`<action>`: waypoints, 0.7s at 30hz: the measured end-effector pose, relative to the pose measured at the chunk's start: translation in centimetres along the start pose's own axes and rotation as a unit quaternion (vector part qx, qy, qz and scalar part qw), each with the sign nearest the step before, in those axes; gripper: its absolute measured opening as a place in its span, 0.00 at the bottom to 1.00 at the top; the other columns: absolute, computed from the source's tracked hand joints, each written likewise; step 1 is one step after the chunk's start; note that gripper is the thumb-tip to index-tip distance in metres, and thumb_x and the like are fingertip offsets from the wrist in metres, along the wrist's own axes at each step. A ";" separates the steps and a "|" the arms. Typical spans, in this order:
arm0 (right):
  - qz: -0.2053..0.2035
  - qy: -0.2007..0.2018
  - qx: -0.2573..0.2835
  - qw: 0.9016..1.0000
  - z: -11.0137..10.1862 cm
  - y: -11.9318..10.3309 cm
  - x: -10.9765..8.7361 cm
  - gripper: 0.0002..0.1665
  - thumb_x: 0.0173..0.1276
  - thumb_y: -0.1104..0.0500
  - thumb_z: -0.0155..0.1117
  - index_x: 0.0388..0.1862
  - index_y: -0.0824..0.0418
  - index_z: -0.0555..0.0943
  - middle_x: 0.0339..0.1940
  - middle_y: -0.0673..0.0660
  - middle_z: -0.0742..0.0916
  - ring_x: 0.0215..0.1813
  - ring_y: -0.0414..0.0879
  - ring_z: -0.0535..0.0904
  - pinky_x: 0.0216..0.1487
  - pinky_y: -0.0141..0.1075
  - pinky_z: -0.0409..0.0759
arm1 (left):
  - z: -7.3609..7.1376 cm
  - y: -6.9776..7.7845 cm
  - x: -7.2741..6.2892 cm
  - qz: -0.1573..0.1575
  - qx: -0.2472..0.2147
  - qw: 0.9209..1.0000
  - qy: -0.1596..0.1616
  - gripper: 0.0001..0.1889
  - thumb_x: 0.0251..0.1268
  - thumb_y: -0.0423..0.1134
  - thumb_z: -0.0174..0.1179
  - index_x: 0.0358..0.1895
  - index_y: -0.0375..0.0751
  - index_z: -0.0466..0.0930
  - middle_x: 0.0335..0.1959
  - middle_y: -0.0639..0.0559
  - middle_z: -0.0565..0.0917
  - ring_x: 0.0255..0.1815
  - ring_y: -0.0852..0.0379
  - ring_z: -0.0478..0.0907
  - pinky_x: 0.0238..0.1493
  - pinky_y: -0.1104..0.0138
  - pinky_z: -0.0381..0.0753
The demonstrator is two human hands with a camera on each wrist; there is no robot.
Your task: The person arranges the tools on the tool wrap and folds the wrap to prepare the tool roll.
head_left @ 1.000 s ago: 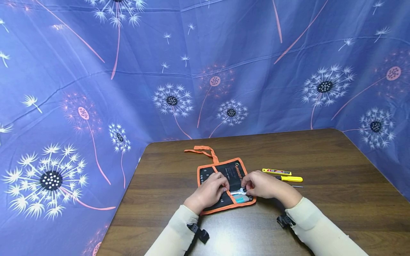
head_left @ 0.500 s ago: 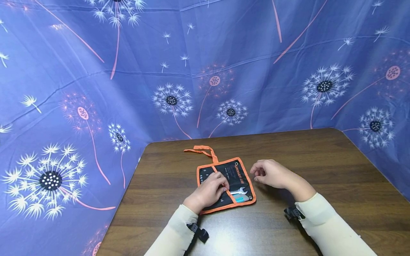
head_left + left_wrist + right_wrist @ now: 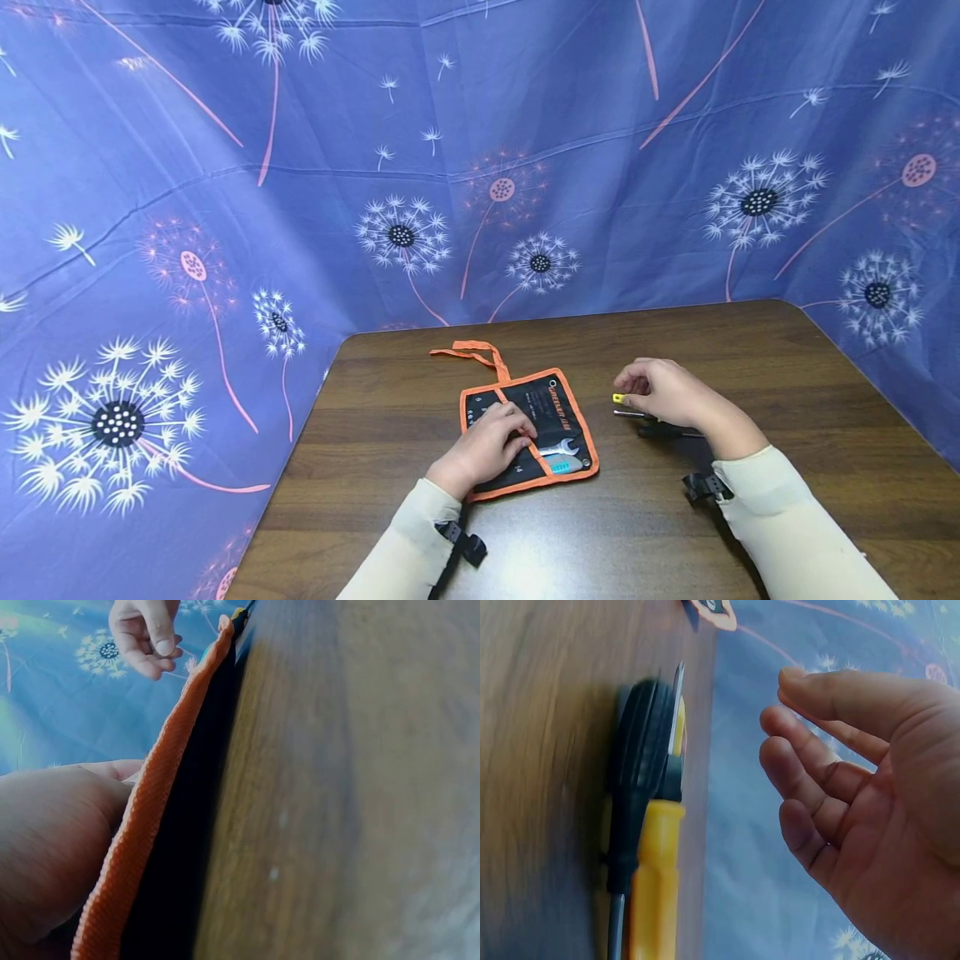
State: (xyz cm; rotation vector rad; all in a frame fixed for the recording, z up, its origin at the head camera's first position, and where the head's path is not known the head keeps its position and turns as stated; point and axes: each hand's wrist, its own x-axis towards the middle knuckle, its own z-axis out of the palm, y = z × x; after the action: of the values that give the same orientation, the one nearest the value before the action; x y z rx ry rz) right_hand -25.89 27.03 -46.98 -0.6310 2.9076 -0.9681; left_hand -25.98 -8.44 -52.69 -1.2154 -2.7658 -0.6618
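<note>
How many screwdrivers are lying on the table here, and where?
2. The black-handled screwdriver lies below the right hand; the yellow-handled screwdriver lies beside it, farther from the person. Any others inside the pouch would be hidden.

- Cloth backdrop (image 3: 615,192) hangs behind the desk (image 3: 825,375).
- Tool pouch (image 3: 547,404) lies on the desk, its ties (image 3: 474,344) behind it.
- Wrench (image 3: 561,448) sits in the pouch's right part, another tool (image 3: 567,464) just before it.
- Left hand (image 3: 489,440) is on the pouch, left of the wrench.
- Two screwdrivers (image 3: 639,750) lie side by side, right of the pouch.
- Right hand (image 3: 671,396) is over them.
</note>
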 end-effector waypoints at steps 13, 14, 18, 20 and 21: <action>0.035 0.001 -0.003 0.999 -0.5 3.1 -0.4 0.08 0.67 0.66 0.74 0.45 0.62 0.89 0.34 0.47 0.85 0.36 0.42 0.79 0.38 0.40 0.78 | -0.4 -0.3 -0.1 -0.015 0.012 1.000 -0.005 0.07 0.80 0.45 0.60 0.52 0.57 0.87 0.52 0.63 0.81 0.55 0.61 0.75 0.59 0.62 0.77; 0.038 -0.002 -0.001 0.999 -0.5 3.3 -0.5 0.08 0.68 0.65 0.73 0.45 0.62 0.89 0.34 0.48 0.85 0.36 0.43 0.79 0.37 0.40 0.78 | -0.4 -0.3 -0.1 -0.015 0.013 1.000 -0.005 0.07 0.80 0.45 0.60 0.52 0.57 0.87 0.52 0.63 0.81 0.55 0.61 0.75 0.59 0.62 0.77; 0.053 -0.010 0.012 0.998 -0.6 4.0 -0.8 0.08 0.68 0.66 0.74 0.44 0.65 0.88 0.33 0.49 0.86 0.36 0.43 0.79 0.36 0.39 0.78 | -0.4 -0.5 -0.1 -0.017 0.014 1.000 -0.005 0.07 0.80 0.44 0.60 0.52 0.56 0.87 0.52 0.63 0.81 0.56 0.61 0.75 0.60 0.62 0.77; 0.058 -0.014 0.018 0.998 -0.6 4.3 -0.9 0.08 0.68 0.65 0.74 0.44 0.66 0.88 0.33 0.50 0.86 0.36 0.44 0.80 0.36 0.39 0.79 | -0.3 -0.6 -0.1 -0.019 0.013 1.000 -0.006 0.07 0.80 0.44 0.61 0.52 0.56 0.86 0.52 0.63 0.81 0.57 0.60 0.75 0.60 0.62 0.77; 0.063 -0.015 0.021 0.998 -0.6 4.4 -0.9 0.08 0.68 0.65 0.74 0.44 0.66 0.88 0.33 0.50 0.86 0.36 0.44 0.80 0.37 0.39 0.79 | -0.3 -0.6 -0.1 -0.020 0.012 1.000 -0.006 0.07 0.80 0.43 0.61 0.52 0.56 0.86 0.52 0.63 0.81 0.57 0.60 0.75 0.60 0.62 0.77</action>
State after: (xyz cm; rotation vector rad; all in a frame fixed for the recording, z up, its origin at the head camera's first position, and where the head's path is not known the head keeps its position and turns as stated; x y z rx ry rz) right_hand -26.76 30.93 -49.17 -0.4507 2.8529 -0.9928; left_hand -26.40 -9.00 -52.62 -1.1671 -2.8068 -0.6234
